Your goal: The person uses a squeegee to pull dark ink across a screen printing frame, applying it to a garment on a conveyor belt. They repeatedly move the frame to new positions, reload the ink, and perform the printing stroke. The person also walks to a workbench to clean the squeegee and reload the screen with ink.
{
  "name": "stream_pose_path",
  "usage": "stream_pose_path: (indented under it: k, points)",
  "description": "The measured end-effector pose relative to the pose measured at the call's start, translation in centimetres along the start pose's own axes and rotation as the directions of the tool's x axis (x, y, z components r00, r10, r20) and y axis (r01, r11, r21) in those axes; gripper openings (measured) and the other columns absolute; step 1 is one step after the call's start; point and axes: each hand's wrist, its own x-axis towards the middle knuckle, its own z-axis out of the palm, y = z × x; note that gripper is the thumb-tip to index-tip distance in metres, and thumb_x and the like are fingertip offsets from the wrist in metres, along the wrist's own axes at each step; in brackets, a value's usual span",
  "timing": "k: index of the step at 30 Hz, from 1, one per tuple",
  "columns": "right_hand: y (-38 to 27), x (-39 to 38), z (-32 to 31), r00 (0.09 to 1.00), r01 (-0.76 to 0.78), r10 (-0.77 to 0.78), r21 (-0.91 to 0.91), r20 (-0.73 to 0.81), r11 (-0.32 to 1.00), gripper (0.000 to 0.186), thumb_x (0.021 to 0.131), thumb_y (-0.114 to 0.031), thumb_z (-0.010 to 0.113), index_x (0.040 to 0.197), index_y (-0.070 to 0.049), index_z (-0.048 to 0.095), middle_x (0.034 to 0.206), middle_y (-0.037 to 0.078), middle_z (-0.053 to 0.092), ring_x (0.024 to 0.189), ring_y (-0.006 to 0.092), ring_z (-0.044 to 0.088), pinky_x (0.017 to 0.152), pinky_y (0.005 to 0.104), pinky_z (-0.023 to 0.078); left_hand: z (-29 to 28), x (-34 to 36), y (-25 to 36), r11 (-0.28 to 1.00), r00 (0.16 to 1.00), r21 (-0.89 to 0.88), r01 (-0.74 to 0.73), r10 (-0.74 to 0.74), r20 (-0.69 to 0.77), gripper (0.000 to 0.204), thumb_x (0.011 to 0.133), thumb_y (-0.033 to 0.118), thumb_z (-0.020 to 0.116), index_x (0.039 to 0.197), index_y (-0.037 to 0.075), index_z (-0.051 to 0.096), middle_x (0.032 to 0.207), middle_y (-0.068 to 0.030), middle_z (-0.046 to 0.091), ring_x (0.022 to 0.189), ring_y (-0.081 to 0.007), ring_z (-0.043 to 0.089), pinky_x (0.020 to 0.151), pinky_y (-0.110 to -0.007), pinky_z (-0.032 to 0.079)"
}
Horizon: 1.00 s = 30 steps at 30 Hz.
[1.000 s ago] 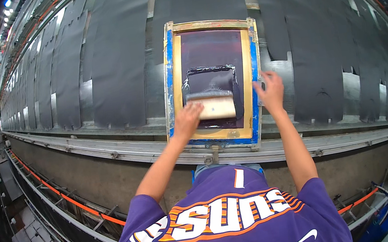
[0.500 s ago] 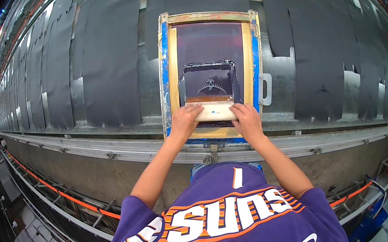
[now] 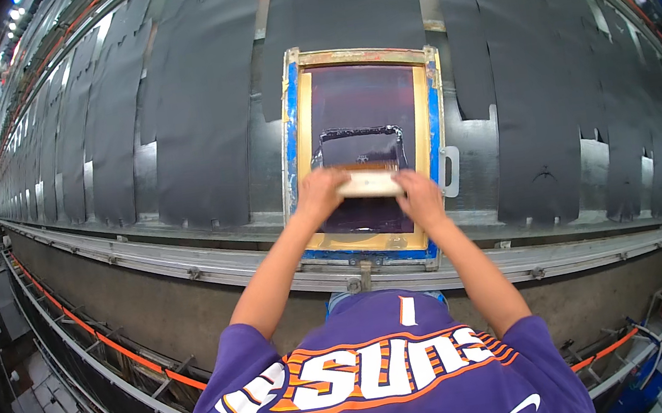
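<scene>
A squeegee with a pale handle and a brown blade edge lies across a printing screen. My left hand is closed on its left end, and my right hand grips the right end. The screen's dark mesh is stretched in a worn frame with yellow and blue tape along its sides. Dark wet ink shows on the mesh on my side of the squeegee. Beyond the blade, an ink-edged rectangle holds a pale design, partly hidden now.
The screen rests on a long table covered with black sheets, some torn, with bare metal between them. A pale loop handle sticks out at the frame's right. A metal rail runs along the near edge; orange-edged racks stand lower left.
Both hands have pushed the squeegee away from me over the mesh, covering more of the pale design and uncovering inked mesh on the near side. The whole view has shifted slightly.
</scene>
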Motion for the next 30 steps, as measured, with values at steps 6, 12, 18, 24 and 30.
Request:
stream_pose_path:
  k: [6,12,18,24,30]
  points:
    - [-1.3,-4.2,-2.0,0.997,0.004,-0.012,0.107,0.083,0.994,0.046,0.073,-0.014,0.082,0.117,-0.008,0.069,0.115,0.01,0.065,0.105,0.0291,0.062,0.09,0.0418,0.05,1.4,-7.3,1.2,0.997,0.997,-0.035,-0.07,0.069,-0.031,0.047,0.068,-0.001,0.075,0.113,0.012,0.073,0.122,-0.0018,0.069,0.113,-0.0267,0.061,0.096,-0.041,0.05]
    - [11.5,0.5,-1.2,0.779,-0.464,0.545,0.3,-0.309,0.833,0.034,0.091,-0.028,0.072,0.12,-0.01,0.068,0.096,0.012,0.066,0.085,0.0246,0.06,0.078,0.0379,0.049,1.9,-7.4,2.6,0.997,0.991,-0.032,-0.063,0.059,-0.116,0.049,0.067,-0.001,0.072,0.114,0.011,0.07,0.125,-0.0048,0.067,0.121,-0.0284,0.058,0.1,-0.042,0.047]
    - [8.9,4.0,-1.2,0.712,-0.47,0.59,0.366,-0.382,0.803,0.027,0.097,-0.029,0.062,0.11,-0.006,0.07,0.095,0.018,0.073,0.089,0.0329,0.07,0.081,0.0436,0.052,1.9,-9.7,2.1,0.995,0.979,-0.027,-0.094,0.087,-0.185,0.051,0.069,-0.001,0.07,0.118,0.011,0.067,0.129,-0.0046,0.064,0.123,-0.0282,0.055,0.099,-0.042,0.046]
    - [1.1,6.6,2.3,0.705,-0.377,0.522,0.37,-0.481,0.849,0.027,0.098,-0.029,0.061,0.105,-0.004,0.071,0.098,0.019,0.074,0.093,0.0353,0.071,0.083,0.0437,0.052,-1.1,-13.5,-2.4,0.996,0.965,-0.057,-0.067,0.05,-0.258,0.051,0.067,-0.004,0.069,0.115,0.011,0.067,0.126,-0.0052,0.065,0.121,-0.0294,0.057,0.101,-0.043,0.047]
    - [-13.5,12.6,16.1,0.718,-0.309,0.531,0.478,-0.449,0.822,0.026,0.099,-0.027,0.06,0.106,-0.004,0.069,0.093,0.018,0.073,0.086,0.0345,0.071,0.078,0.0432,0.052,-10.4,-19.9,-19.0,1.0,0.969,0.01,-0.001,0.004,-0.246,0.053,0.064,-0.006,0.07,0.115,0.01,0.068,0.124,-0.0051,0.066,0.12,-0.0296,0.058,0.102,-0.042,0.048]
